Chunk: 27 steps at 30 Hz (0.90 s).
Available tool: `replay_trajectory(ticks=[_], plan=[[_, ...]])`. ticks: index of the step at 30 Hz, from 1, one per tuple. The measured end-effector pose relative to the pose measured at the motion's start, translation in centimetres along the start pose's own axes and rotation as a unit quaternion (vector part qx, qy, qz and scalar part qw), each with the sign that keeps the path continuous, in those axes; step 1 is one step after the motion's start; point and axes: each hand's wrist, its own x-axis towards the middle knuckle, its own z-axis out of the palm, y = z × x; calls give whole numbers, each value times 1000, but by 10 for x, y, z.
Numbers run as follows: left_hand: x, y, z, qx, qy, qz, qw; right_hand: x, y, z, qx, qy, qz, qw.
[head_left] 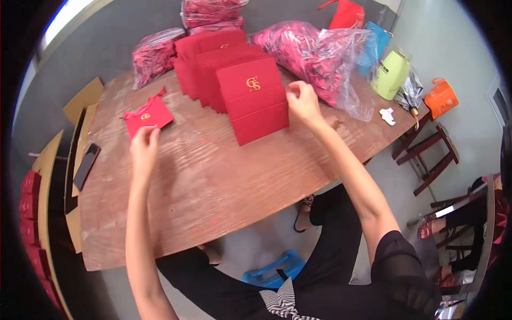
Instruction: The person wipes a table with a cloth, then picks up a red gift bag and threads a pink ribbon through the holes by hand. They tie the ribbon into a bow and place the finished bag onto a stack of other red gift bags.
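Red card (160,116), left hand (144,149) hiding part, right hand (305,104) beside stack (255,98).

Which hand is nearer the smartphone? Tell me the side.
Left. The left hand is just to the smartphone's right, at the ribboned red pouch's near edge; the right hand is farther across, beside the gold-lettered red stack.

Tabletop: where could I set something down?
The widest bare patch of tabletop lies between left forearm and right forearm, from the red stack to the near edge. A narrower one separates phone and left forearm. Far side is crowded: stack, plastic bags, green container.
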Motion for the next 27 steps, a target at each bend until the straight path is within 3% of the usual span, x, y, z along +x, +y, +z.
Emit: replay_trajectory(ticks=[1, 3, 4, 6, 9, 13, 18, 19, 21, 22, 24, 27], plan=[[-11, 28, 13, -32, -31, 26, 999, -8, 9, 1, -30, -3, 7, 1000], [-23, 60, 46, -104, -68, 72, 990, -18, 12, 3, 40, -26, 54, 997], [-28, 84, 56, -150, -109, 34, 982, -25, 4, 0, 46, -14, 39, 998], [-32, 107, 80, -62, -68, 168, 982, -34, -7, -1, 67, -6, 26, 997], [-38, 127, 104, -6, -68, 223, 972, -47, -19, -8, 90, -13, 29, 995], [-55, 145, 107, -15, -63, 150, 987, -62, -17, -16, 84, -29, 0, 996], [-75, 154, 101, 32, -38, 177, 983, -79, -27, -24, 93, -12, -23, 995], [-76, 156, 100, 39, -39, 203, 978, -82, -29, -29, 58, 7, -81, 995], [-83, 163, 98, -47, -41, 154, 986, -85, -26, -27, 162, 37, -48, 985], [-86, 166, 97, -98, -29, 127, 987, -86, -26, -39, 152, 51, -62, 985], [-89, 175, 91, -155, -3, 156, 976, -88, -30, -42, 122, 76, -101, 985], [-97, 189, 86, -194, 15, 178, 965, -87, -35, -51, 285, 26, -18, 958]])
